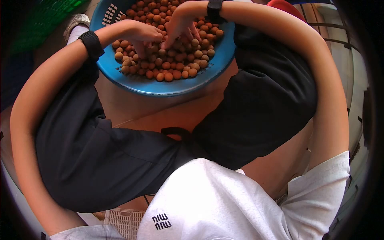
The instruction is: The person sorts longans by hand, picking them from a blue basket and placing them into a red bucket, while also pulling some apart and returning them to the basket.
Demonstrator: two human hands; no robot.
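A blue plastic basin [160, 89] with slotted sides stands in front of me between my knees. Small round brown fruits that look like longans [168, 66] fill much of it. My left hand [143, 35] dips into the fruit from the left, its fingers bent and closed; what they hold is hidden. Beside it, my right hand [181, 27] reaches down from the top right, with its fingers apart among the fruits. The fingertips of both hands are close together, and some are partly covered by fruit. Each wrist wears a black band.
A green crate [38, 26] is at the upper left, near a shoe [78, 21]. Something red and rounded [286, 8] shows at the upper right. A pale slatted plastic piece [125, 219] lies below me. My dark-clothed legs flank the basin on the tiled floor [140, 106].
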